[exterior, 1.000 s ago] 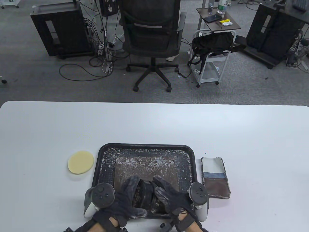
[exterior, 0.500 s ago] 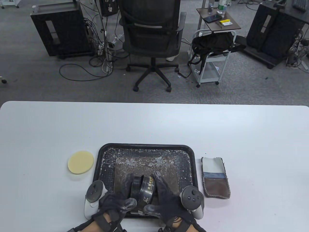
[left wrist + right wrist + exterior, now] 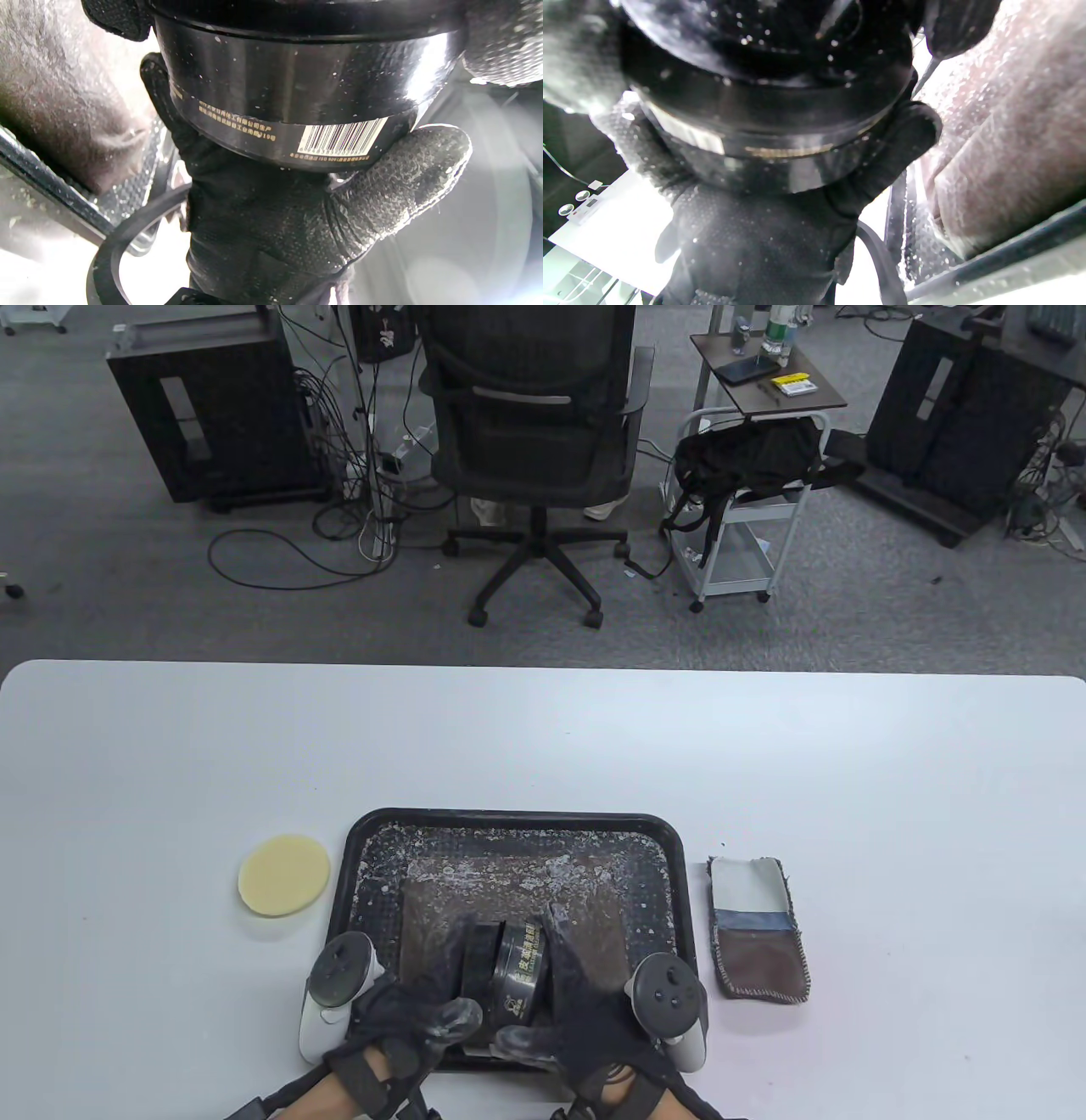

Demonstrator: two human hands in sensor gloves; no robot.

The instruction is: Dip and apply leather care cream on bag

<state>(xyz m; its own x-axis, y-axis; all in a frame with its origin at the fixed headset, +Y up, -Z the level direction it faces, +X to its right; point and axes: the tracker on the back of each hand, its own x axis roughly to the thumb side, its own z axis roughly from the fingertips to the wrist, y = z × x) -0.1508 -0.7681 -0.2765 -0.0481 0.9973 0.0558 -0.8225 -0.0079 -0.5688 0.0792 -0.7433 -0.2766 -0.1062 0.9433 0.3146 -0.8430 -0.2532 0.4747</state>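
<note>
A black round cream jar [image 3: 509, 967] lies on its side in the air over the front of the black tray [image 3: 517, 817]. Its gold-lettered label faces up. My left hand [image 3: 424, 997] grips the lid end [image 3: 475, 963], and my right hand [image 3: 581, 988] grips the body. Under them, a flat brown leather bag [image 3: 509, 886] speckled with white residue lies in the tray. In the left wrist view the jar [image 3: 297, 84] shows a barcode, with the right hand's thumb [image 3: 403, 178] under it. In the right wrist view the jar [image 3: 763, 106] fills the top, beside the brown leather [image 3: 1009, 148].
A round yellow sponge pad [image 3: 283, 875] lies on the white table [image 3: 543, 738] left of the tray. A folded cloth [image 3: 758, 929], white and brown, lies to the tray's right. An office chair [image 3: 530, 432] stands beyond the table's far edge.
Both hands turned around the jar, so it now lies on its side with the label showing. In the last half second the hands and jar barely shifted.
</note>
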